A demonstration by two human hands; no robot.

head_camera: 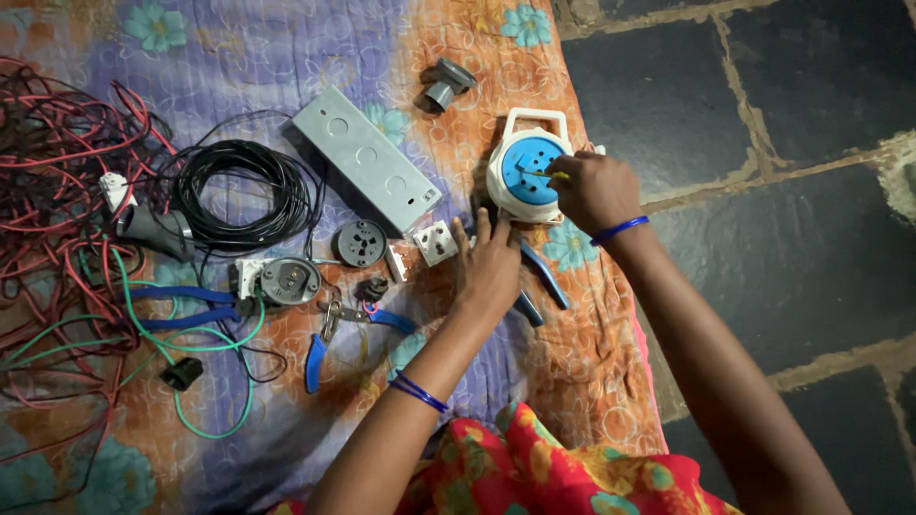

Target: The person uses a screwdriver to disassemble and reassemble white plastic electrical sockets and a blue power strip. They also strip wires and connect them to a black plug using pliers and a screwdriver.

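A round white and blue cable reel box (527,170) with a handle lies on the flowered cloth (239,57). My right hand (593,189) rests on its right side, fingers closed on a thin yellow-handled tool (551,175) whose tip touches the blue face. My left hand (487,267) lies flat on the cloth just below the reel, fingers spread, holding nothing. Blue-handled pliers (542,282) lie partly under my left hand. A small white socket (435,241) sits just left of its fingertips.
A grey metal box (364,159), a grey fitting (445,86), a black wire coil (243,195), round grey sockets (361,242), blue-handled cutters (334,329) and tangled red and green wires (57,219) lie to the left. Dark stone floor (763,114) lies to the right.
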